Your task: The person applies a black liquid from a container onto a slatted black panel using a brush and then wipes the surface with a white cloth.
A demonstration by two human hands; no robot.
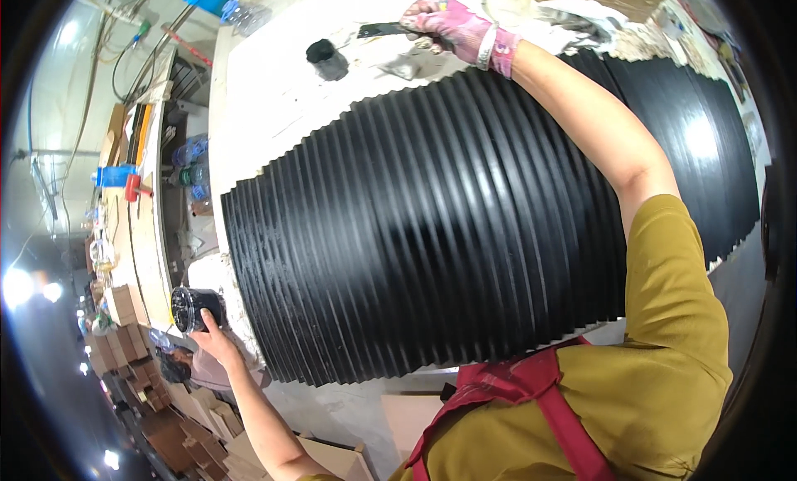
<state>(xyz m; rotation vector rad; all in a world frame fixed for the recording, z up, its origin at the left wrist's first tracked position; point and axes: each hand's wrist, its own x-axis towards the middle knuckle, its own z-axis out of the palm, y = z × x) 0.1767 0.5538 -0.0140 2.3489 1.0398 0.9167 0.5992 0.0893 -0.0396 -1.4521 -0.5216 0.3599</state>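
My left hand point(216, 340), bare, is at the table's left end with its fingers against a round tub point(196, 309) smeared with glossy black inside and out. My right hand point(452, 31) wears a pink glove stained black and is closed on a flat black-coated tool point(385, 30), too dark to tell whether brush or scraper. A wide row of long black strips point(423, 224) lies side by side across the table, glossy in places, under my right forearm. Beyond it and left of my right hand stands a black-coated cup point(327, 59).
White sheeting point(274, 107) with black smears covers the table. More flat black strips point(706, 149) lie at the right, crumpled rags point(581, 29) at the far side. A side bench at the left holds a red mallet point(134, 188). Cardboard boxes point(124, 348) stack at lower left.
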